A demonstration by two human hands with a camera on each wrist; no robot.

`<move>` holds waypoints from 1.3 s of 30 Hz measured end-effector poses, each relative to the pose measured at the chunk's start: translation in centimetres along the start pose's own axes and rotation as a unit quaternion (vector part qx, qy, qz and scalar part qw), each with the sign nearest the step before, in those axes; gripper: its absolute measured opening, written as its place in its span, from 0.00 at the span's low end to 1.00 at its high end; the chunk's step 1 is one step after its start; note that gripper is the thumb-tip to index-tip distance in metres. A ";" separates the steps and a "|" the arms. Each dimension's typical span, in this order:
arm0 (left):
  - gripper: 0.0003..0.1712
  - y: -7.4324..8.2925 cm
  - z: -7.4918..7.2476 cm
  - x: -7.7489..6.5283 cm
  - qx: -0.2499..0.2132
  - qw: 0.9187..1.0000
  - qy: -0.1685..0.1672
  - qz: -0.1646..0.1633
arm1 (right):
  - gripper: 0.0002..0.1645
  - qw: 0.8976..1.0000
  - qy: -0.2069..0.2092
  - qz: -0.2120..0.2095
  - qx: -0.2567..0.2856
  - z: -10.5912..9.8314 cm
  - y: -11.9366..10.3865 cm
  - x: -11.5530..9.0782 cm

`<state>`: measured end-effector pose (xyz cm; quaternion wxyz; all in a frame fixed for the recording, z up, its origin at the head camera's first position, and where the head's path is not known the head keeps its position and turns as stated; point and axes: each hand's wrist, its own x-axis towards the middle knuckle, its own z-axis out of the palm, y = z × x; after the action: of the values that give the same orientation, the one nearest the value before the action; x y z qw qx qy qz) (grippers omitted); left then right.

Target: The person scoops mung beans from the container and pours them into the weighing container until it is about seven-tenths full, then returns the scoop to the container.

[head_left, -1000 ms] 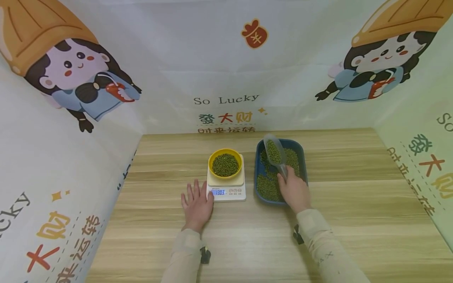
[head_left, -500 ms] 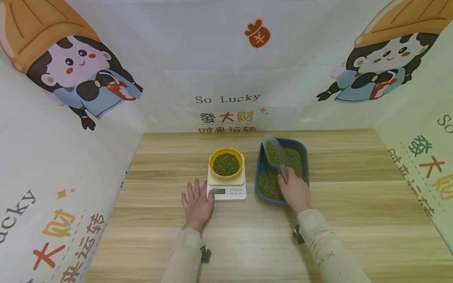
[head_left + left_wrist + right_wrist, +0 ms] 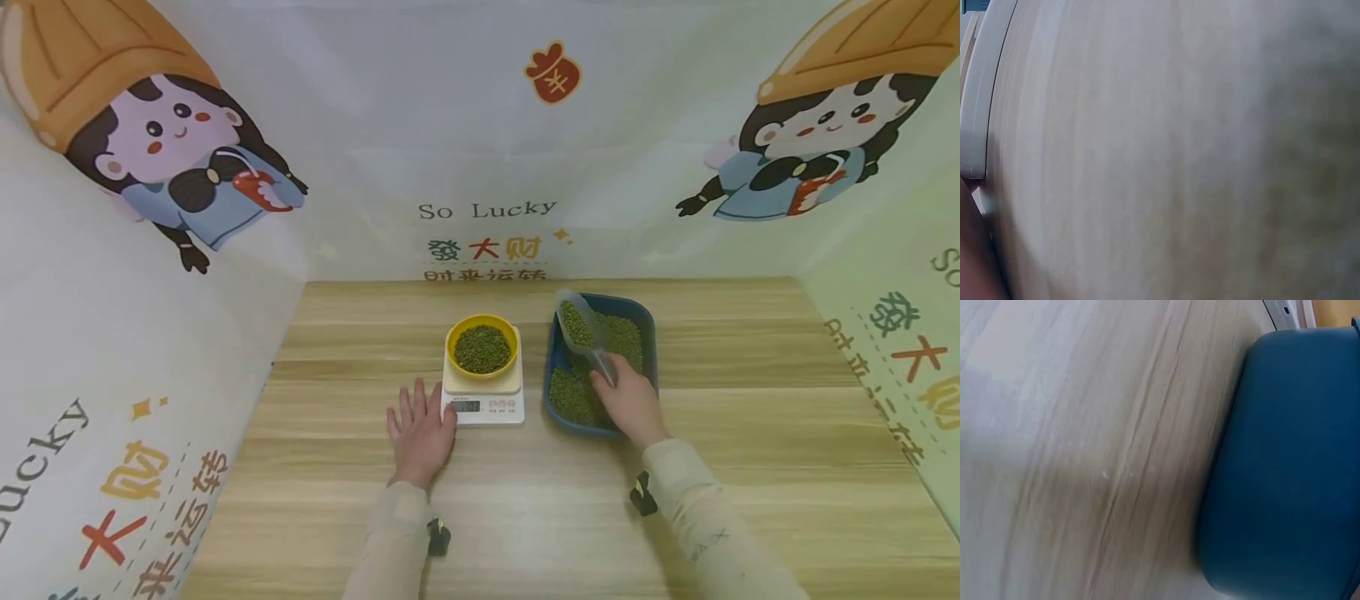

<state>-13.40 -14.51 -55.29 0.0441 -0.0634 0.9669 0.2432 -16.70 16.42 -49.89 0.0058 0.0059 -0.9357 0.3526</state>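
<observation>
My right hand (image 3: 630,400) grips the handle of a clear scoop (image 3: 579,323) loaded with green mung beans, over a blue tray (image 3: 654,350). More mung beans (image 3: 573,396) lie spread in that tray. A yellow bowl (image 3: 450,343) holding mung beans stands on a white kitchen scale (image 3: 483,413), left of the tray. Fingers spread, my left hand (image 3: 422,437) rests flat on the table with its thumb at the scale's left front corner. The left wrist view catches only the scale's edge (image 3: 979,94) and part of the hand; the right wrist view shows the tray's outer wall (image 3: 1285,462).
The wooden table (image 3: 525,517) runs up to a printed white cloth (image 3: 420,100) at the back and both sides. Dark cameras hang under both wrists.
The right hand and loaded scoop have shifted very slightly, still over the tray. The scale's display, lit at first, is now dark. My left hand stays put beside the scale.
</observation>
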 end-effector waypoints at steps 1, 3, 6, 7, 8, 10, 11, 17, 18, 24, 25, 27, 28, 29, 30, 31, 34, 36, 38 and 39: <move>0.33 0.0 0.0 0.1 0.000 1.000 0.002 0.002 | 0.29 1.000 -0.001 -0.009 -0.001 -0.1 0.0 0.0; 0.33 0.0 -0.1 0.2 -0.001 1.000 0.003 0.002 | 0.28 1.000 -0.007 -0.022 0.000 -0.3 0.0 0.1; 0.33 0.1 -0.1 0.2 0.002 1.000 0.003 0.000 | 0.29 0.999 -0.017 -0.027 0.003 -0.4 0.0 0.2; 0.33 0.1 -0.1 0.1 0.003 1.000 0.004 -0.002 | 0.29 0.999 -0.021 -0.029 0.004 -0.5 0.0 0.2; 0.32 0.1 -0.2 0.1 0.003 1.000 0.004 -0.005 | 0.29 0.999 -0.025 -0.032 0.006 -0.6 0.0 0.2; 0.32 0.2 -0.3 0.0 0.003 1.000 0.004 -0.004 | 0.30 0.999 -0.029 -0.040 0.003 -0.9 0.0 0.3; 0.32 0.2 -0.2 0.0 0.003 1.000 0.002 -0.004 | 0.30 0.999 -0.032 -0.044 0.002 -1.0 0.0 0.4; 0.32 0.1 -0.2 -0.1 0.001 1.000 0.000 -0.003 | 0.30 0.997 -0.049 -0.060 0.014 -2.7 -0.7 0.8; 0.32 0.1 -0.3 -0.1 0.000 1.000 0.002 -0.001 | 0.30 0.997 -0.051 -0.061 0.019 -3.1 -0.9 0.9; 0.32 0.1 -0.4 -0.1 -0.001 1.000 0.009 0.003 | 0.31 0.994 -0.064 -0.077 0.035 -5.2 -3.1 1.6; 0.32 0.1 -0.4 0.0 0.000 1.000 0.009 0.002 | 0.31 0.994 -0.070 -0.080 0.036 -5.6 -3.5 1.6; 0.32 0.1 -0.4 0.0 0.005 1.000 0.009 0.001 | 0.31 0.992 -0.082 -0.086 0.040 -6.3 -4.2 1.8; 0.32 0.1 -0.4 -0.1 0.006 1.000 0.009 0.002 | 0.31 0.991 -0.088 -0.088 0.042 -6.6 -4.5 1.8; 0.32 0.2 -0.5 -0.1 0.006 1.000 0.008 0.001 | 0.31 0.991 -0.094 -0.089 0.044 -6.9 -4.9 1.9; 0.32 0.2 -0.5 -0.1 0.005 1.000 0.008 0.001 | 0.31 0.990 -0.100 -0.091 0.047 -7.2 -5.1 1.9; 0.32 0.3 -0.6 -0.1 0.004 1.000 0.007 0.001 | 0.31 0.989 -0.106 -0.092 0.047 -7.4 -5.4 2.0; 0.32 0.4 -0.7 -0.2 0.001 1.000 0.006 0.003 | 0.31 0.987 -0.120 -0.100 0.036 -8.1 -6.3 1.9; 0.32 0.4 -0.7 -0.2 0.001 1.000 0.006 0.002 | 0.31 0.986 -0.125 -0.111 0.016 -8.4 -7.0 1.8; 0.32 0.4 -0.7 -0.2 0.002 1.000 0.006 0.002 | 0.31 0.984 -0.133 -0.119 -0.004 -8.6 -7.7 1.6; 0.32 0.4 -0.7 -0.2 0.003 1.000 0.005 0.000 | 0.31 0.983 -0.137 -0.124 -0.013 -8.6 -8.0 1.5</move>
<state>-13.30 -14.47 -54.46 0.0391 -0.0644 0.9679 0.2399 -17.98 16.05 -38.12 -0.0784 0.1701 -0.9242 0.3329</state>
